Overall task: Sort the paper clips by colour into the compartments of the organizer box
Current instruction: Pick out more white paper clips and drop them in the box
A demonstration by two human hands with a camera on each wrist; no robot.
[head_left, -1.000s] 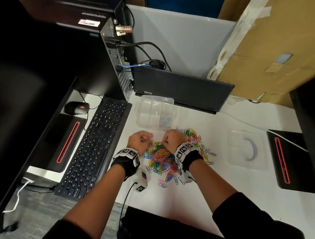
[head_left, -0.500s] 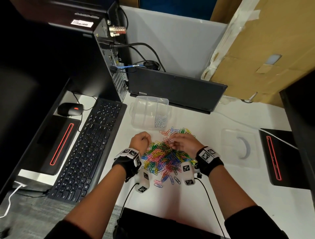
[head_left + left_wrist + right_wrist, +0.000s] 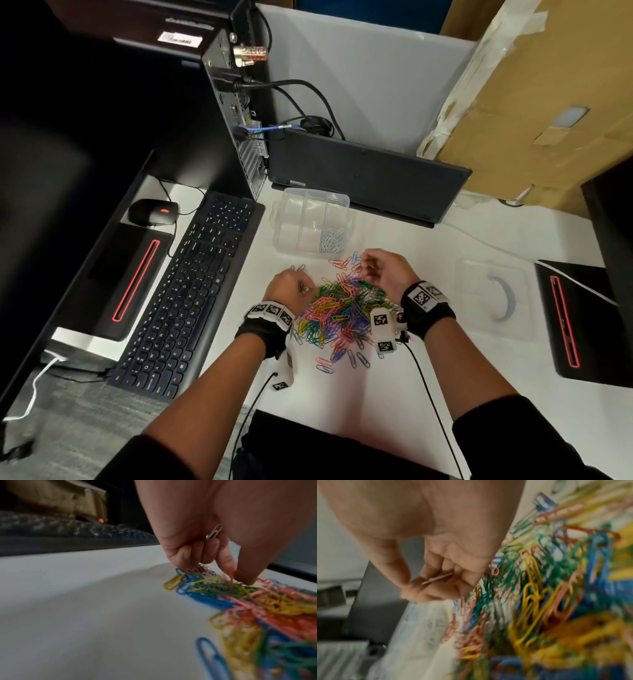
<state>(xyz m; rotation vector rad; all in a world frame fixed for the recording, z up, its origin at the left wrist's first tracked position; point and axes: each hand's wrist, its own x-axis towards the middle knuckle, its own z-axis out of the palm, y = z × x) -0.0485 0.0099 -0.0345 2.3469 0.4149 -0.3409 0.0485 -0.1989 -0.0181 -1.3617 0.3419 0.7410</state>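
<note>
A heap of coloured paper clips (image 3: 339, 308) lies on the white desk in front of me. Behind it stands the clear organizer box (image 3: 310, 219), with silver clips (image 3: 331, 240) in its near right compartment. My left hand (image 3: 291, 286) is at the heap's left edge, fingers curled, holding a silver clip (image 3: 213, 533) while its fingertips (image 3: 243, 578) touch the pile (image 3: 240, 599). My right hand (image 3: 383, 270) is at the heap's far right edge and pinches a silver clip (image 3: 436, 579) above the pile (image 3: 539, 588).
A black keyboard (image 3: 191, 294) lies left of the heap, a mouse (image 3: 152, 212) beyond it. A closed laptop (image 3: 366, 178) leans behind the box. The clear lid (image 3: 493, 294) rests at the right beside a black device (image 3: 579, 322). A cardboard box (image 3: 548, 102) stands at the back right.
My right hand swung out from the heap's near middle to its far right edge and now pinches a silver clip. The left hand stayed at the left edge.
</note>
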